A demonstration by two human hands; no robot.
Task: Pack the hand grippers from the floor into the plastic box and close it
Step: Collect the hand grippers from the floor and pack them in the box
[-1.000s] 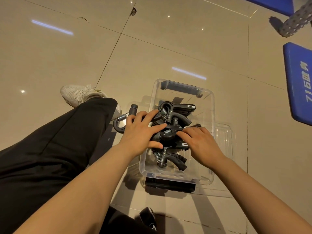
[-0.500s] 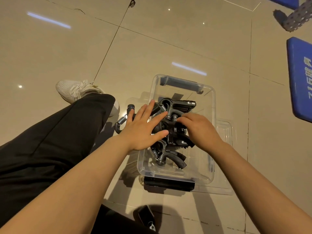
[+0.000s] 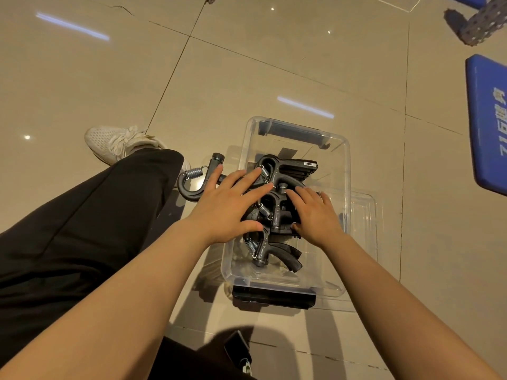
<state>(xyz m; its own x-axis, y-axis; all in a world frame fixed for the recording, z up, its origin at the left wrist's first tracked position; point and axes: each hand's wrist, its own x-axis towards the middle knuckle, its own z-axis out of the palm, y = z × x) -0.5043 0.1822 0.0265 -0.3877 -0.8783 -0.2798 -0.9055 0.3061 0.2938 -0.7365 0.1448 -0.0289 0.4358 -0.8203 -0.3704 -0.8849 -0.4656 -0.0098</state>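
A clear plastic box (image 3: 346, 171) stands open on the tiled floor (image 3: 274, 67), with a dark latch at its far end and another at its near end. Inside it lies a heap of black hand grippers (image 3: 277, 212), their handles and coil springs tangled together; one sits apart at the near end of the box, another at the far end against the right wall.

The left hand (image 3: 227, 204) lies flat on top of the heap at the box's left rim, its fingers (image 3: 255, 174) spread wide and stretched toward the far side, gripping nothing. The right hand (image 3: 315, 215) rests palm down on the right part of the heap, fingers loosely together and slightly curled; whether the thumb is hooked under a gripper is hard to make out, since the hand covers it.

One more hand gripper (image 3: 192, 185) lies on the floor just left of the box, partly under the left hand's fingers, its spring and curved handle showing. A clear lid (image 3: 365, 215) lies flat on the floor against the box's right side. To the left are a black trouser leg (image 3: 96, 215) and a white shoe (image 3: 120, 144); a blue pad (image 3: 488, 122) sits at the right edge.
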